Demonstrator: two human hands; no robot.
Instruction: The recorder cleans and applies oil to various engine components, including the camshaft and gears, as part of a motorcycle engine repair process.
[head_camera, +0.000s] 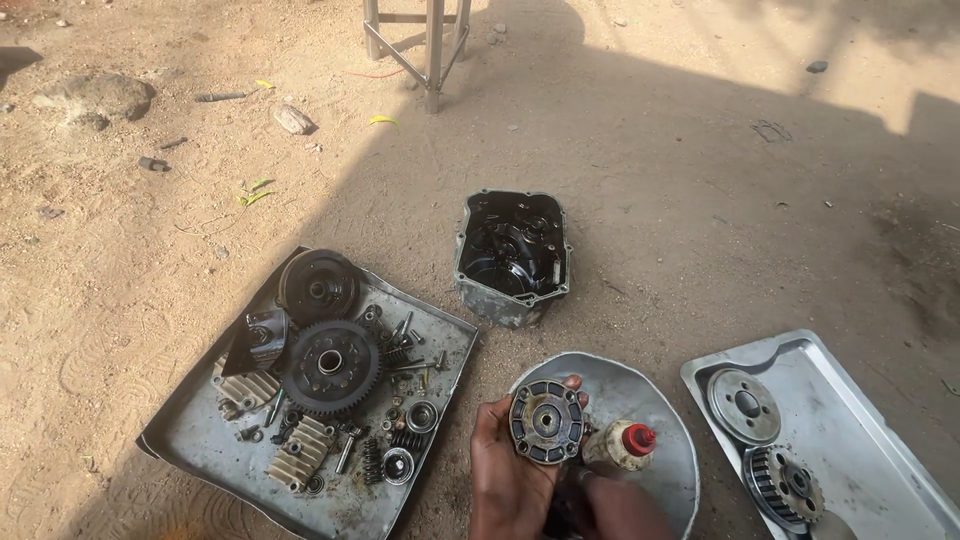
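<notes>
Hands meet low in view over a round grey metal basin: the left hand is clamped on a round dark slotted metal clutch hub, face up, while the right hand grips a small grimy bottle with a red cap — just beside the hub. 2 flat metal trays of engine parts flank them on the sandy ground.

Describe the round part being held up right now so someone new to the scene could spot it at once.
Start at the round metal basin on the sandy ground, between the two flat trays. Over its near left edge, the left hand holds up a round clutch-like disc. Unlike the toothed gears lying on the trays, it is off the ground, with a pale centre hub and dark segments around its rim.
</notes>
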